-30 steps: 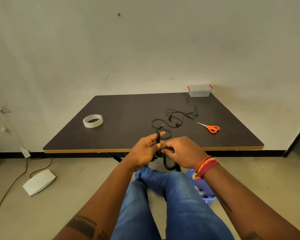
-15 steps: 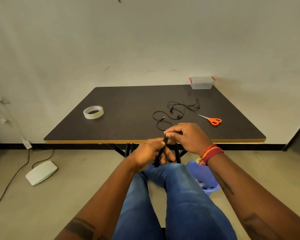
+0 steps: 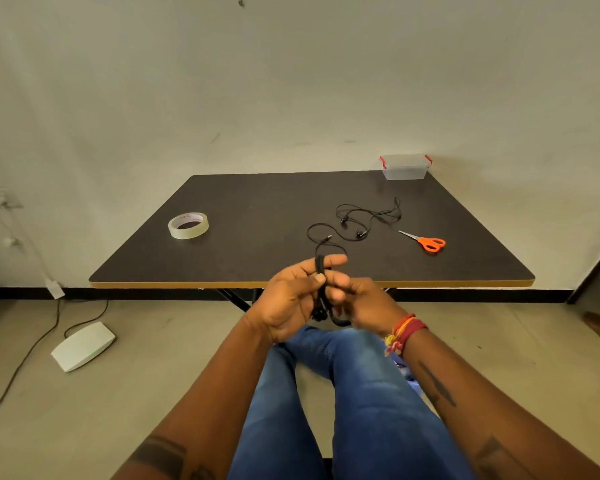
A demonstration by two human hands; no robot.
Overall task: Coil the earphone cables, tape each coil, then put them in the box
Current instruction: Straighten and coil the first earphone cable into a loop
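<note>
A black cable (image 3: 321, 289) is held upright between two hands just in front of the near table (image 3: 243, 202) edge, above knees in blue jeans (image 3: 361, 393). The left hand (image 3: 293, 299) is curled round the cable, its thumb and forefinger pinching the top; a loop and an earbud hang out below the palm. The right hand (image 3: 361, 301), blurred, is seen touching the cable's lower part, fingers bent toward it, though its grip cannot be made out clearly. A second earphone (image 3: 357, 220) is left loose and uncoiled on the tabletop, well beyond the hands. The tape (image 3: 188, 225) is seen at the left of the table, the scissors (image 3: 426, 241) at the right, and the box (image 3: 405, 167) at the far right corner against the wall. Compared with half a second earlier, the left hand has been raised to the table edge and the right lowered beside it, so that the cable is now topped by the left fingers rather than the right.
</note>
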